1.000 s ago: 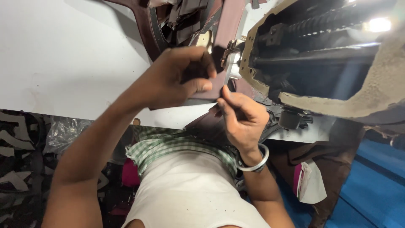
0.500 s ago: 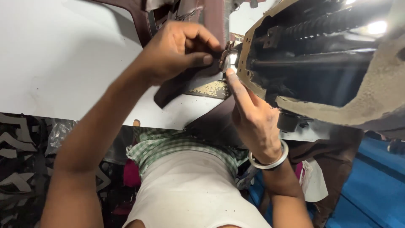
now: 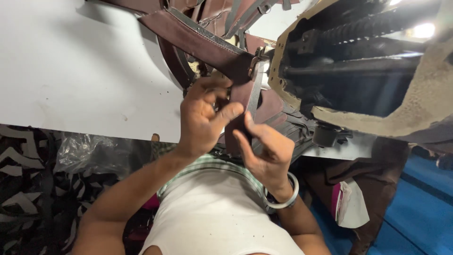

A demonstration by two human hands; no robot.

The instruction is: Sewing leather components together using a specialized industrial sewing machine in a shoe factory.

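My left hand (image 3: 203, 115) pinches the near end of a dark maroon leather strap (image 3: 198, 40) that runs up and across the white table (image 3: 71, 71). My right hand (image 3: 266, 151), with a metal bangle on its wrist, grips the same piece just to the right, thumb on a narrow grey webbing strip (image 3: 255, 92) that lies along it. The strip leads up to the needle area of the sewing machine (image 3: 358, 71). More maroon leather pieces are bunched behind the strap.
The sewing machine's open underside fills the upper right. Crinkled clear plastic (image 3: 85, 151) and a black patterned cloth (image 3: 23, 189) lie below the table edge at left. A blue floor (image 3: 415, 212) and a pink and white item (image 3: 349, 203) are at lower right.
Both hands have pulled back from the machine toward my body, drawing the strap end with them. The strap lies more stretched out across the table.
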